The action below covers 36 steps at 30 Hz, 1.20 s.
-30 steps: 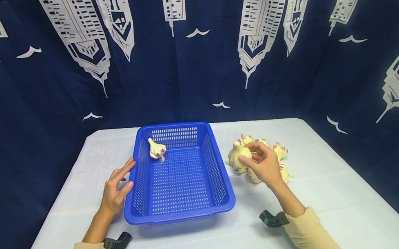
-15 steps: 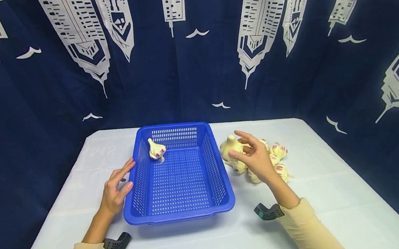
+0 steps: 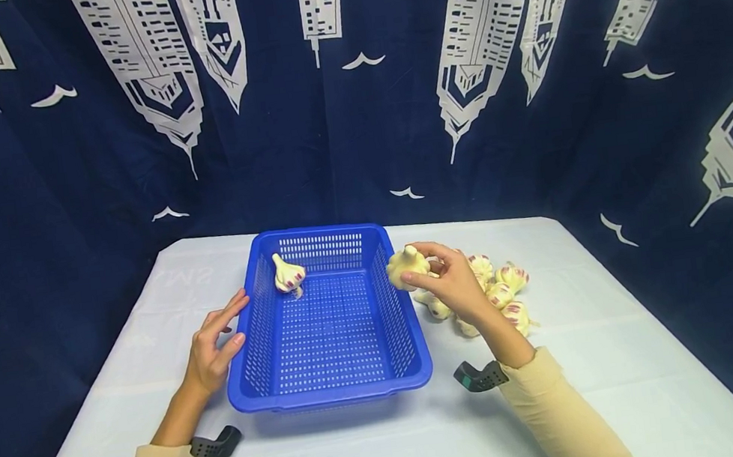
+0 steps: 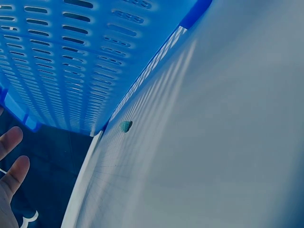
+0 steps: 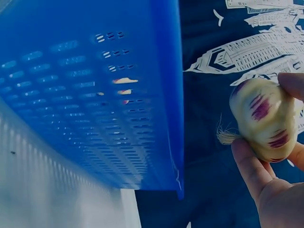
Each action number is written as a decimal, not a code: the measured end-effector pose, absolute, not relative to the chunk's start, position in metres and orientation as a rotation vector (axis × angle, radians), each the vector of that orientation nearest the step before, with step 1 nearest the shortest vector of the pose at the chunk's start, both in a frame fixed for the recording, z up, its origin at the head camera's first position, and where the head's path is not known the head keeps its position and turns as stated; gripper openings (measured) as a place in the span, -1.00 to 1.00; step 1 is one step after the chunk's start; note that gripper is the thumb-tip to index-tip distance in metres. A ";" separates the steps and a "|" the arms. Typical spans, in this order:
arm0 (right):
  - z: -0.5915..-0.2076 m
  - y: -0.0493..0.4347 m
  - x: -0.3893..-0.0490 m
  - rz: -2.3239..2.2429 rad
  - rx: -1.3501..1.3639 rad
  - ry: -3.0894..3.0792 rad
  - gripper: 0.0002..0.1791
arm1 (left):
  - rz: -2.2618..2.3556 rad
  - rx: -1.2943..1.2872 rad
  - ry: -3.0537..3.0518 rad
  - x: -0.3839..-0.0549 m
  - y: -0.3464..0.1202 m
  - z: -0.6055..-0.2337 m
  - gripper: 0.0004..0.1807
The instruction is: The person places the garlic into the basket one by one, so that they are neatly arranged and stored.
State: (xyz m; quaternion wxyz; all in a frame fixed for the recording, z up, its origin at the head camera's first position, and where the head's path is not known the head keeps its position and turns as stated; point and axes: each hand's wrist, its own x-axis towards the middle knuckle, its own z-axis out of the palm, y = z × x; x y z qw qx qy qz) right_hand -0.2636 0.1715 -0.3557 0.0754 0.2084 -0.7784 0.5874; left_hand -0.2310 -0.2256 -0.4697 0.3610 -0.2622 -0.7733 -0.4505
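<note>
A garlic bulb [image 3: 406, 267], cream with purple streaks and a tuft of roots, is pinched between the thumb and fingers of my right hand [image 3: 448, 279]. It hangs at the right rim of a blue plastic basket [image 3: 331, 397]; the right wrist view shows the held bulb [image 5: 263, 118] beside the basket wall [image 5: 156, 95]. Inside the basket, at the far left corner, lies another garlic bulb [image 3: 288, 275]. My left hand [image 3: 212, 351] rests its fairly straight fingers against the basket's left rim. Only some of its fingertips [image 4: 18, 171] show in the left wrist view.
Several more garlic bulbs [image 3: 503, 292] lie heaped on the white table [image 3: 596, 338] right of the basket, partly hidden behind my right hand and wrist. A dark blue curtain [image 3: 329, 135] with white building prints hangs behind the table. A small green bit [image 4: 126, 126] shows beside the basket.
My right hand has carried the garlic bulb leftward from the heap to the basket's right rim. The left hand and the basket have stayed in place.
</note>
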 end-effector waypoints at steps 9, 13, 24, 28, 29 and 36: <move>-0.348 0.158 -0.272 1.799 0.590 -2.412 -0.47 | -1.167 -0.666 -1.996 -0.232 -0.226 -0.471 -0.39; -0.345 0.151 -0.276 1.820 0.629 -2.380 -0.47 | -1.170 -0.663 -1.999 -0.232 -0.226 -0.471 -0.40; -0.339 0.138 -0.288 1.728 0.626 -2.433 -0.50 | -1.174 -0.650 -2.012 -0.232 -0.225 -0.472 -0.40; -0.336 0.137 -0.290 1.678 0.646 -2.471 -0.53 | -1.174 -0.655 -2.010 -0.232 -0.226 -0.472 -0.40; -0.335 0.136 -0.291 1.662 0.656 -2.476 -0.53 | -1.175 -0.658 -2.009 -0.233 -0.226 -0.472 -0.40; -0.324 0.130 -0.297 1.712 0.726 -2.527 -0.47 | -1.175 -0.659 -2.010 -0.231 -0.225 -0.470 -0.40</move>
